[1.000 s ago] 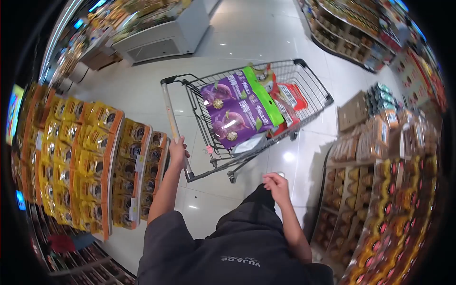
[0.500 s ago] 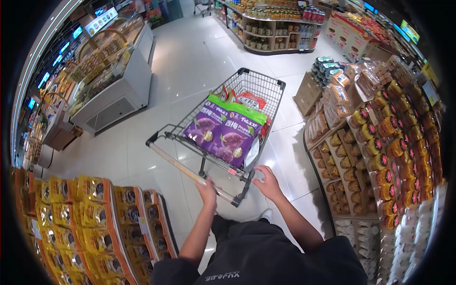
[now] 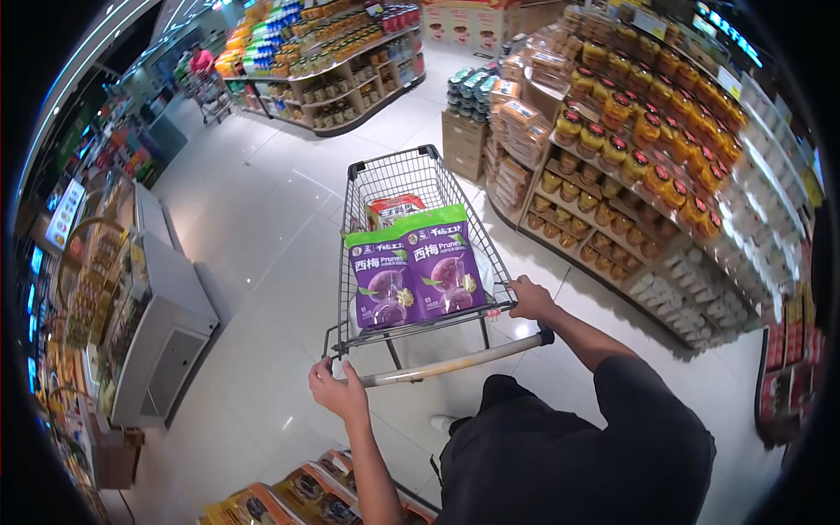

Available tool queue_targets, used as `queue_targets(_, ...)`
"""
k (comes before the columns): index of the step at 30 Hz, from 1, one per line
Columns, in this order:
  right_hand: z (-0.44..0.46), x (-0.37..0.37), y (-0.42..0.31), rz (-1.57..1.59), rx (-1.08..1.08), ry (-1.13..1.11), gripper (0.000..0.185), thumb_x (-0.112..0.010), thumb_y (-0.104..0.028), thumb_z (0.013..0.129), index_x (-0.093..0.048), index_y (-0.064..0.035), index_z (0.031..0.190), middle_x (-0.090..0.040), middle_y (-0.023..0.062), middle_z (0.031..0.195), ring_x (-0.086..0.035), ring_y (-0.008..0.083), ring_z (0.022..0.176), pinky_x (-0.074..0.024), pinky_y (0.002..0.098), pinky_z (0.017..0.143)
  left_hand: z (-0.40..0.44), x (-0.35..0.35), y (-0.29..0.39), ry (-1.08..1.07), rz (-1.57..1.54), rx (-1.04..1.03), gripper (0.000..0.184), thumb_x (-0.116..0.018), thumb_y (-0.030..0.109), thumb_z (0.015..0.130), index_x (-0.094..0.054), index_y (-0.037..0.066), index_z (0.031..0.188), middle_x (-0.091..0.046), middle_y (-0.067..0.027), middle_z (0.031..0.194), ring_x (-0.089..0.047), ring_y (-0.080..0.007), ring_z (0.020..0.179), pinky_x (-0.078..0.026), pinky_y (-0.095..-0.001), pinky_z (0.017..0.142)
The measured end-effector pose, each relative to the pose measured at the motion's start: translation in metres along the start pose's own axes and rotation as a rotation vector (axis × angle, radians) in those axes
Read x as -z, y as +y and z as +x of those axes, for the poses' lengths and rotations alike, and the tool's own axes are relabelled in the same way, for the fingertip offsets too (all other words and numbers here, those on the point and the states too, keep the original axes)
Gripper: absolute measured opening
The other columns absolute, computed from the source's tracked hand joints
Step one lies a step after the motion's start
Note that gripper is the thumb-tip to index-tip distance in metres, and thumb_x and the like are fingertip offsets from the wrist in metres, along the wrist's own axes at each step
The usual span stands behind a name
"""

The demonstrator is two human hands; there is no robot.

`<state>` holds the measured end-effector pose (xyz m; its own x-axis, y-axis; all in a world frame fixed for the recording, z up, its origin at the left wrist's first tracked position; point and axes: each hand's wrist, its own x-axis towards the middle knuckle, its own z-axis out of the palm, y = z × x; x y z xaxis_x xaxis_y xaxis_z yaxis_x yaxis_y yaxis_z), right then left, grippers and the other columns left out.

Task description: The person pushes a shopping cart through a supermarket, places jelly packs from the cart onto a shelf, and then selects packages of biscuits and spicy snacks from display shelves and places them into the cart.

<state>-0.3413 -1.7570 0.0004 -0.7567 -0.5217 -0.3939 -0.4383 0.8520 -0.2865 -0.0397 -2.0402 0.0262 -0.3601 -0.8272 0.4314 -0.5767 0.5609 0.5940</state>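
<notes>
A wire shopping cart (image 3: 359, 188) stands in front of me, its worn handle (image 3: 455, 363) nearest my body. My left hand (image 3: 341, 392) is at the handle's left end, curled over the corner, which it hides. My right hand (image 3: 531, 299) grips the cart's right side frame, just ahead of the handle's right end. Two purple pouches of prunes with green tops, a left pouch (image 3: 381, 280) and a right pouch (image 3: 444, 267), stand side by side in the basket. Behind them lies a red and white package (image 3: 395, 208), partly covered.
Shelves of jars (image 3: 630, 149) rise on the right, beside stacked cartons (image 3: 462, 144). A display case (image 3: 162, 350) stands at left. Bagged goods (image 3: 297, 494) lie close below my left arm. Farther off are a rounded shelf unit (image 3: 350, 87) and a person (image 3: 201, 61) with another cart.
The cart has turned so its front points more nearly straight ahead. My left hand has moved to the handle's left end; my right hand, apart from the cart before, now holds its side frame.
</notes>
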Motion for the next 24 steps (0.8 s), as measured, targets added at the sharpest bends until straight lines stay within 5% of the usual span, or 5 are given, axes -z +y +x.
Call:
queue_targets(7, -0.031, -0.022, 0.003, -0.006, 0.049, 0.033, 0.068, -0.081, -0.027, 0.054, -0.056, -0.013, 0.116, -0.046, 0.0129, 0.119, -0.06, 0.0341, 0.096, -0.0503, 0.0437, 0.082, 0.029, -0.033, -0.033, -0.371, 0.099, 0.078, 0.022, -0.063, 0.025, 0.079, -0.064, 0.009, 0.094, -0.063, -0.0072, 0.091, -0.055, -0.0263, 0.102, -0.035, -0.0405, 0.093)
queue_targets(12, -0.036, -0.02, -0.009, -0.006, -0.026, 0.027, 0.064, -0.078, -0.024, 0.055, -0.056, -0.015, 0.115, -0.043, 0.0123, 0.125, -0.062, 0.0335, 0.092, -0.0522, 0.0423, 0.078, 0.046, -0.034, -0.026, -0.321, 0.149, -0.068, 0.025, -0.065, 0.026, 0.077, -0.063, 0.009, 0.095, -0.055, -0.0124, 0.113, -0.045, -0.0303, 0.116, -0.034, -0.0455, 0.096)
queue_targets(18, -0.032, -0.024, -0.025, 0.06, -0.056, 0.098, 0.061, -0.076, -0.021, 0.056, -0.057, -0.0159, 0.114, -0.044, 0.0119, 0.127, -0.063, 0.0326, 0.09, -0.0528, 0.0425, 0.077, 0.079, -0.049, -0.036, -0.424, 0.358, -0.163, 0.074, -0.071, 0.033, 0.071, -0.041, 0.006, 0.132, -0.044, -0.0205, 0.129, -0.039, -0.0362, 0.122, -0.033, -0.0491, 0.097)
queue_targets(22, -0.027, -0.028, -0.031, 0.061, -0.155, 0.105, 0.06, -0.077, -0.02, 0.053, -0.06, -0.0159, 0.111, -0.045, 0.0093, 0.127, -0.063, 0.0308, 0.089, -0.0522, 0.0413, 0.077, 0.131, -0.057, -0.05, -0.783, 0.368, -0.085, 0.077, -0.073, 0.037, 0.07, -0.04, 0.004, 0.131, -0.05, -0.0208, 0.123, -0.052, -0.0351, 0.111, -0.043, -0.0451, 0.088)
queue_targets(24, -0.026, -0.028, -0.035, 0.093, -0.178, 0.123, 0.056, -0.076, -0.019, 0.054, -0.061, -0.0154, 0.108, -0.045, 0.0088, 0.126, -0.063, 0.0304, 0.088, -0.0521, 0.0412, 0.077, 0.163, -0.067, -0.057, -0.995, 0.178, 0.059, 0.078, -0.074, 0.036, 0.071, -0.038, 0.001, 0.131, -0.059, -0.0198, 0.104, -0.06, -0.0336, 0.094, -0.048, -0.0418, 0.078)
